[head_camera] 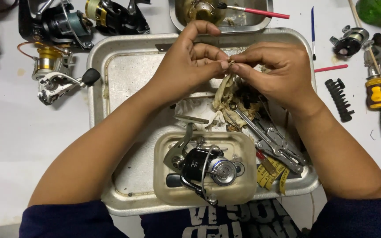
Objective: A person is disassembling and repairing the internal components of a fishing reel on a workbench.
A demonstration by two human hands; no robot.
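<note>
Your left hand (190,61) and right hand (272,72) both pinch a small part (231,63) between meeting fingertips above the tray (111,57).

Both bare forearms rise from six o'clock and converge toward twelve. The left hand (186,61) and right hand (274,72) meet fingertip to fingertip, fingers curled in a pinch.

Both hands, left (186,66) and right (278,75), are bare, forearms uncovered; dark navy sleeves (62,220) pushed up near the elbows, matching navy shirt (239,222) with pale printed lettering
</note>
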